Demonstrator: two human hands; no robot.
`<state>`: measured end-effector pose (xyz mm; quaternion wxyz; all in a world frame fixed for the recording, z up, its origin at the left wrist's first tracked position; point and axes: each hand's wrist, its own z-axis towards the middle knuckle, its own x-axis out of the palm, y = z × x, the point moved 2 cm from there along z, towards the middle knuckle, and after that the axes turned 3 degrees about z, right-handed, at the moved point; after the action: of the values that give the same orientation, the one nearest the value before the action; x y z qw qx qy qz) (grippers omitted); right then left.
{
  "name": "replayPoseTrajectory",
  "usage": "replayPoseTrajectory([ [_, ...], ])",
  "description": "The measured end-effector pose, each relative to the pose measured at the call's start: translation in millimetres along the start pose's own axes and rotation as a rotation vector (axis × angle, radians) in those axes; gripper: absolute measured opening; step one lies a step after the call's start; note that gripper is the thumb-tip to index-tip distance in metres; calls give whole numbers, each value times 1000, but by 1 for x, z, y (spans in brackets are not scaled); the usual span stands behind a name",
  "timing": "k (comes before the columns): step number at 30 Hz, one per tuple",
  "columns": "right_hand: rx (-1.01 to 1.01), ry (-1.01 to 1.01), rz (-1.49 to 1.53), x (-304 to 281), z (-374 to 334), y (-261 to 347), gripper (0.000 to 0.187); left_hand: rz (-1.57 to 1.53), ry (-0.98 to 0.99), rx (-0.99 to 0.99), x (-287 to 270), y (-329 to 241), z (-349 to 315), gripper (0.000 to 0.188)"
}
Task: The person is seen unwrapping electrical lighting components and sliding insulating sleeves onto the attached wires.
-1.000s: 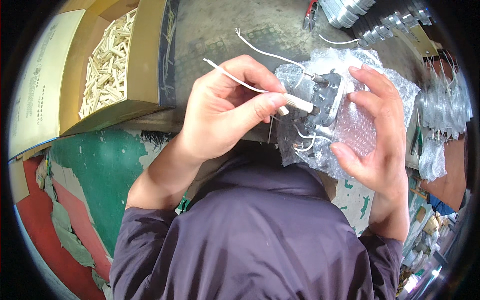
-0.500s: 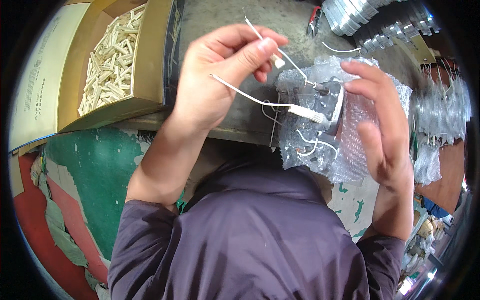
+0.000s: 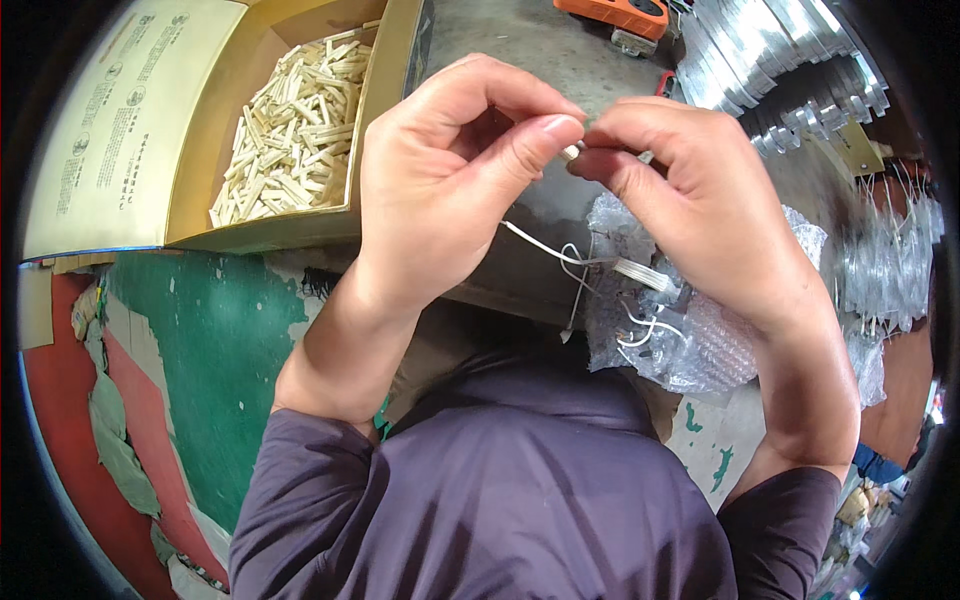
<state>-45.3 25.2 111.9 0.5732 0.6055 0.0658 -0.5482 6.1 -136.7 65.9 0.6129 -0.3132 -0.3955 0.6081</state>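
My left hand (image 3: 435,180) is closed, thumb and forefinger pinching a small cream-white stick-like piece (image 3: 572,152). Against its fingertips, my right hand (image 3: 715,190) is also closed in a pinch; what lies between its fingers is mostly hidden. Below the hands, a bundle in clear bubble wrap (image 3: 720,345) rests at the bench edge. From it comes a white wire (image 3: 540,243) with a ribbed white sleeve (image 3: 643,274) around its base. Short white wires (image 3: 650,325) stick out lower on the wrap. My right hand covers the bundle's upper part.
An open cardboard box (image 3: 385,110) full of cream-white sticks (image 3: 295,130) stands at left. An orange tool (image 3: 625,15) lies at the far side, near stacked silvery metal bands (image 3: 770,50). Wrapped pieces with wires (image 3: 890,250) are at right.
My right hand has moved left and up from beside the bundle, closing to meet my left fingertips. The view has shifted, so box and bundle appear farther right and lower.
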Motion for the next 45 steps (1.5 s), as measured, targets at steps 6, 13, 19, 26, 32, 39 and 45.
replayPoseTrajectory([
  [6, 254, 10, 145, -4, 2, 1, 10, 193, -33, 128, -3, -5, 5, 8],
  [13, 241, -12, 216, -3, 2, 3, 14, 79, -145, 225, -15, -4, 8, 26],
  [19, 129, -86, 208, -7, -7, 2, 18, 87, -15, 42, 11, 1, 5, 35],
  [26, 90, 27, -393, -42, -81, 5, 32, -81, 176, -315, 22, 17, 3, 22],
  [32, 109, -22, -351, -26, -105, -13, 66, -138, 193, -392, 28, 34, -9, 8],
  [39, 90, -50, -360, -21, -103, -14, 65, -176, 232, -398, 30, 36, -14, 11],
  [45, 65, -48, -371, -22, -103, -14, 65, 435, 395, 225, 30, 36, -2, 17],
])
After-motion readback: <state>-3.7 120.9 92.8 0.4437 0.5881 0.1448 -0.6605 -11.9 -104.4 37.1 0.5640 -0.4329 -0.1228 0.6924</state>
